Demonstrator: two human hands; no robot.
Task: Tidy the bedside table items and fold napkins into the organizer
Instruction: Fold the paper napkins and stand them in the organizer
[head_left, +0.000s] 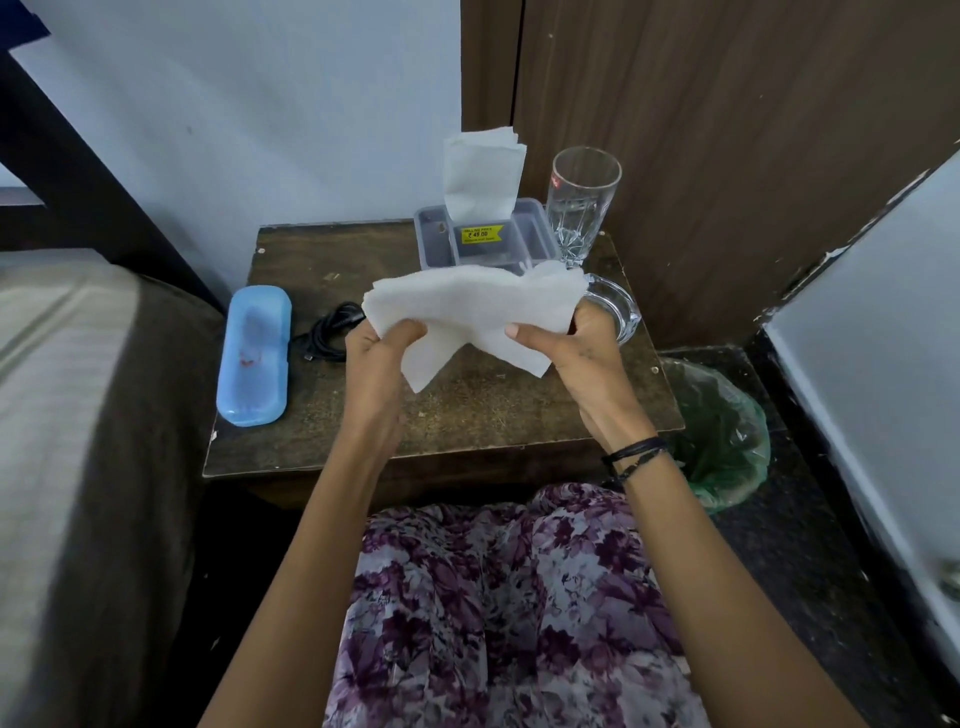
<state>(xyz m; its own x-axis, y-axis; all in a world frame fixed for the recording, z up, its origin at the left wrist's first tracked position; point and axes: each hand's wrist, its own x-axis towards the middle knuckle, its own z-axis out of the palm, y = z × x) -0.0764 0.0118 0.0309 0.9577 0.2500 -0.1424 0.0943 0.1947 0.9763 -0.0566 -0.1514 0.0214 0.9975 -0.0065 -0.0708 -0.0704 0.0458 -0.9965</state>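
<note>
A white napkin (467, 306) hangs in the air above the dark wooden bedside table (467, 415). My left hand (382, 364) pinches its left edge and my right hand (576, 348) pinches its right edge. Behind it stands the grey plastic organizer (441, 239) with a yellow price sticker. A stack of folded napkins (483, 171) stands upright in the organizer's back compartment.
A tall glass (582, 202) stands right of the organizer, with a glass dish (621, 312) in front of it. A blue case (254, 358) and a coiled black cable (332, 327) lie on the table's left. A lined bin (722, 436) stands at the right, a bed at the left.
</note>
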